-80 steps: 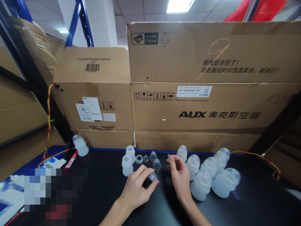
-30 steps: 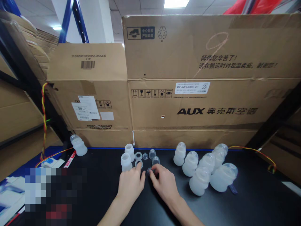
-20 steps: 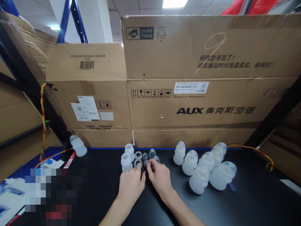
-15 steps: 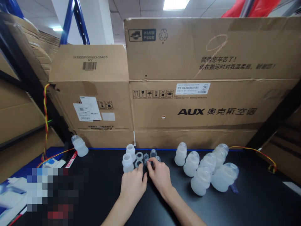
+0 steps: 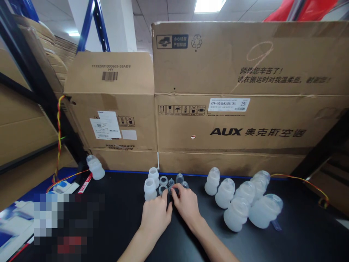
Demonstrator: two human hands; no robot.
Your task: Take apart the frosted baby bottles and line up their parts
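The newest change is on the counter (image 5: 122, 222) near its back edge: a front ring (image 5: 160, 189) and a front teat (image 5: 170, 190) lie where, under three seconds ago, there was only one of each, while both hands held small clear pieces in the air. In the last second the right hand (image 5: 187, 202) has shifted the front teat farther back, so it now sits just in front of the rear teat (image 5: 171, 182).

The effect, as I judge it, is two matching rows: each seems to run from bottle to ring to teat to cap, starting on the left. The rear bottle (image 5: 153, 177) and front bottle (image 5: 150, 190) stand upright with open mouths; the rear ring (image 5: 163, 183) lies beside the rear bottle. At the other end are the rear cap (image 5: 179, 178) and front cap (image 5: 185, 184), the latter partly behind the right hand.

The left hand (image 5: 156, 214) is loosely spread, index fingertip at the near rim of the front ring, thumb apart and holding nothing visible. The right hand's thumb and index finger meet at the front teat; whether they pinch it or only touch it, I cannot tell.

Toward the counter's right edge stands a group of capped bottles (image 5: 237, 214).
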